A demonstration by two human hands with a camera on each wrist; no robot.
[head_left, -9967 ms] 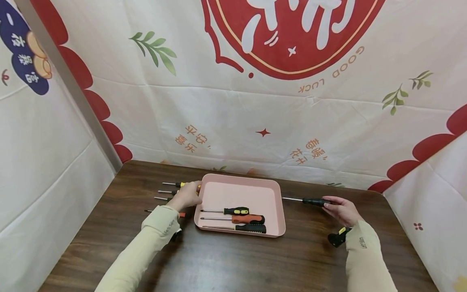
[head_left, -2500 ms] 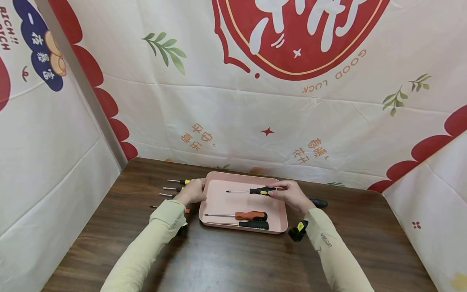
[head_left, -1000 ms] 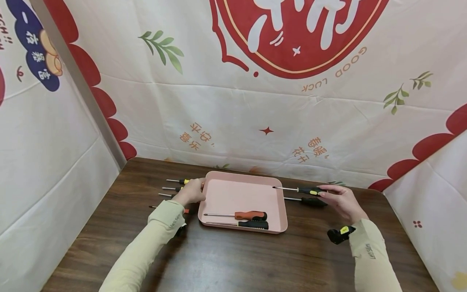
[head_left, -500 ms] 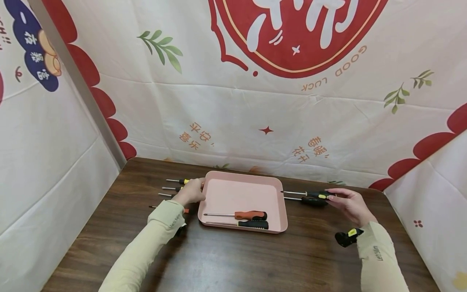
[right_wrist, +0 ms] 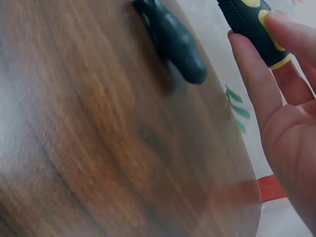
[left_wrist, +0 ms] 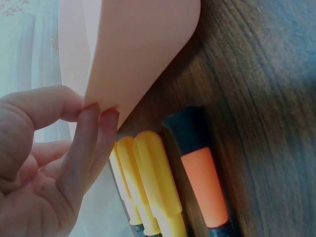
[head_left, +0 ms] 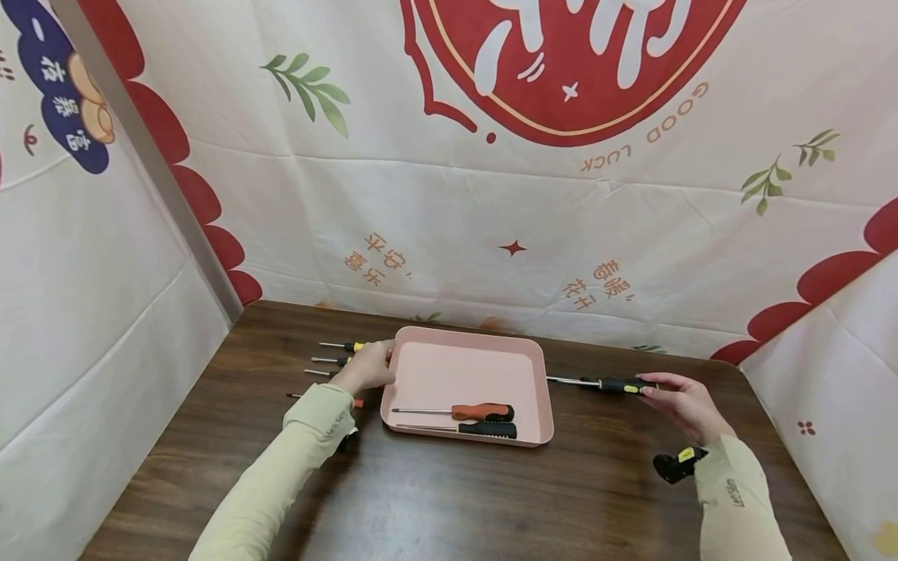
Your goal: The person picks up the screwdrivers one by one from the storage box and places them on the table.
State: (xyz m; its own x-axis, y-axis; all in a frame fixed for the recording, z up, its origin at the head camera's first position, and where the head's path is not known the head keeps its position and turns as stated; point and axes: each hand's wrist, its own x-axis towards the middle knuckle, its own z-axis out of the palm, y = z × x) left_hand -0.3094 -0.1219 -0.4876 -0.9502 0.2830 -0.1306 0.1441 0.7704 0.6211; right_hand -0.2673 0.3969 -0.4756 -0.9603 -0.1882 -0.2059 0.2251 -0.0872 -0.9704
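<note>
Beside the tray [head_left: 456,370] the left fingers [left_wrist: 83,138] pinch, the yellow-marked screwdriver [head_left: 616,386] gripped by the right fingers [right_wrist: 253,76] might roll if released atop the black screwdriver [right_wrist: 174,42].

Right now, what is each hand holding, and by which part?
The right hand holds the black-and-yellow screwdriver by the butt end of its handle. The left hand pinches the pink tray by the rim of its left side.

Behind the brown wood-grain table [head_left: 449,499] hangs creased white cloth [head_left: 435,202] bearing a round red emblem [head_left: 570,66]; white printed cloth panels [head_left: 98,288] flank the table, which reflects pale light.
</note>
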